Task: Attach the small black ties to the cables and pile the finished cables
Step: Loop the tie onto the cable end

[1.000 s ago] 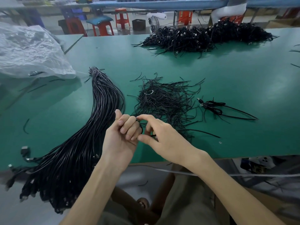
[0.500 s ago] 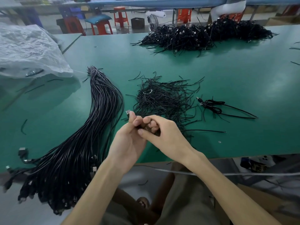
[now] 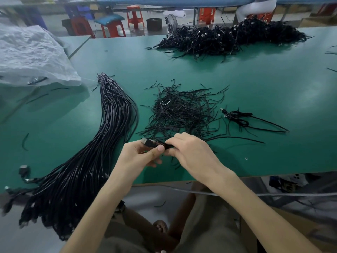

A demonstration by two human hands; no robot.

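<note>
There are two grips, and both hold one black cable (image 3: 148,142). The left grip (image 3: 140,157) pinches the plug end with thumb and fingers. The right grip (image 3: 193,154) is curled tight on the cable just beside it, and it may hold a tie too, but that part is hidden. One heap of small black ties (image 3: 182,114) lies on the green table (image 3: 273,88) just past both grips. One thick bundle of cables (image 3: 109,134) lies left of the left grip. One coiled cable (image 3: 238,117) lies alone, right of the right grip. One big pile of finished cables (image 3: 228,39) is far past the grips. One clear plastic bag (image 3: 32,55) sits far left, with a few dark bits at its edge.
</note>
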